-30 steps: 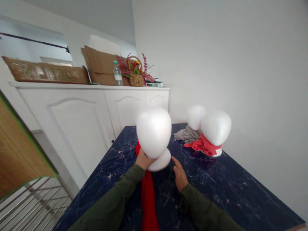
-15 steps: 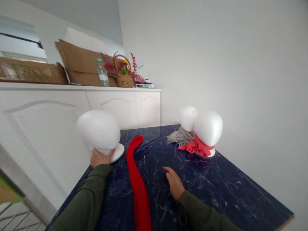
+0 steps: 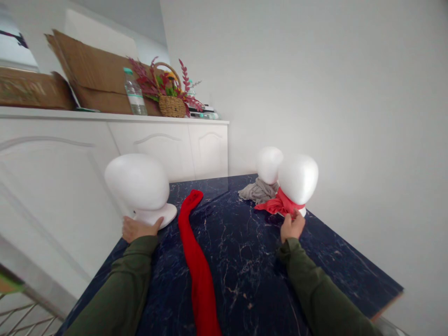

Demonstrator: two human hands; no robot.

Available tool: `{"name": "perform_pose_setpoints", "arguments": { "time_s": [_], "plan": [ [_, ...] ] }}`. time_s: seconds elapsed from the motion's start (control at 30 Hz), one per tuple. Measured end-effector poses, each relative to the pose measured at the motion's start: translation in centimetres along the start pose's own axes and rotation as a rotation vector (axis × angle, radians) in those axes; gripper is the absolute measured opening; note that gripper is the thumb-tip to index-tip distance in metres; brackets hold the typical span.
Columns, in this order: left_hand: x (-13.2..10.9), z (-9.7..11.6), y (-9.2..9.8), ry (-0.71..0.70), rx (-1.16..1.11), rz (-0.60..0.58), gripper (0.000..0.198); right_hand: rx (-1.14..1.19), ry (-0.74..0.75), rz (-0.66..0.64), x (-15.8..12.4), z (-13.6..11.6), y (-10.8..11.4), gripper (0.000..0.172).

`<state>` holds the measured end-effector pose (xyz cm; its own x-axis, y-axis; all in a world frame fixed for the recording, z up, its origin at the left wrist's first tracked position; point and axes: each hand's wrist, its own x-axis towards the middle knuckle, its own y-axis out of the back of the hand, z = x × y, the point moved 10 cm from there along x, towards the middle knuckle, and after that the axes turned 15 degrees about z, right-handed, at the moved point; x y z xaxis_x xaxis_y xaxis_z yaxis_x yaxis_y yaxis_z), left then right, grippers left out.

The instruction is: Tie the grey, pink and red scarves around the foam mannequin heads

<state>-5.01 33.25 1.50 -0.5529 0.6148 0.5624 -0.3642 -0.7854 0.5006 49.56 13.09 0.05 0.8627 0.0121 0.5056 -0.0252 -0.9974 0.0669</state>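
On the left stands a white mannequin head with a round base. My left hand is curled round the near side of that base, thumb on its edge, other fingers partly hidden. At the right, a second white mannequin head has a coral-red scarf bunched around its neck. My right hand is closed at its base, just under the scarf; the fingertips are partly hidden. A long red cloth tube lies lengthwise between my arms.
Behind the right head is another white mannequin head with a grey scarf at its foot. The dark marbled table meets a wall. On a white cabinet are cardboard, a bottle and a flower basket.
My right hand has reached forward and right, from above the table to the base of the right head. My left hand stays at the left head's base, slightly lower. The view has shifted a little.
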Motion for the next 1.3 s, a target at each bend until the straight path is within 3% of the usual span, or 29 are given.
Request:
{"name": "perform_pose_setpoints", "arguments": {
  "time_s": [0.03,0.1,0.2,0.3,0.4,0.5,0.6,0.73,0.9,1.07,1.3],
  "plan": [
    [-0.6,0.0,0.4,0.007,0.002,0.026,0.106,-0.1,-0.028,0.106,2.2,1.5,1.1,0.046],
    [-2.0,0.5,1.3,0.003,-0.004,0.095,0.104,-0.218,-0.081,0.18,5.5,4.0,2.2,0.046],
    [-4.3,2.2,3.2,-0.09,-0.05,0.188,0.097,-0.243,-0.126,0.131,8.0,6.5,1.5,0.045],
    [-7.4,4.7,5.4,-0.287,-0.115,0.183,0.091,-0.228,-0.134,0.017,8.8,7.6,-0.6,0.044],
    [-12.8,8.2,6.4,-0.593,-0.238,-0.018,0.072,-0.235,-0.148,-0.065,9.0,8.2,-2.6,0.043],
    [-19.8,10.4,5.5,-0.857,-0.344,-0.427,0.05,-0.282,-0.186,-0.08,9.1,8.8,-3.5,0.044],
    [-23.4,10.1,4.2,-0.891,-0.321,-0.7,0.039,-0.334,-0.225,-0.068,9.1,9.4,-3.7,0.05],
    [-21.5,8.1,2.9,-0.812,-0.217,-0.734,0.051,-0.36,-0.225,-0.085,9.2,9.7,-3.9,0.051],
    [-18.6,6.4,2.4,-0.766,-0.167,-0.703,0.058,-0.331,-0.171,-0.167,9.5,9.9,-4.7,0.036],
    [-18.7,6.4,2.5,-0.785,-0.145,-0.68,0.054,-0.309,-0.116,-0.187,9.8,9.8,-4.9,0.033],
    [-18.4,6.4,2.9,-0.771,-0.147,-0.636,0.049,-0.324,-0.153,-0.185,9.8,10.3,-4.4,0.036]
  ]
}}
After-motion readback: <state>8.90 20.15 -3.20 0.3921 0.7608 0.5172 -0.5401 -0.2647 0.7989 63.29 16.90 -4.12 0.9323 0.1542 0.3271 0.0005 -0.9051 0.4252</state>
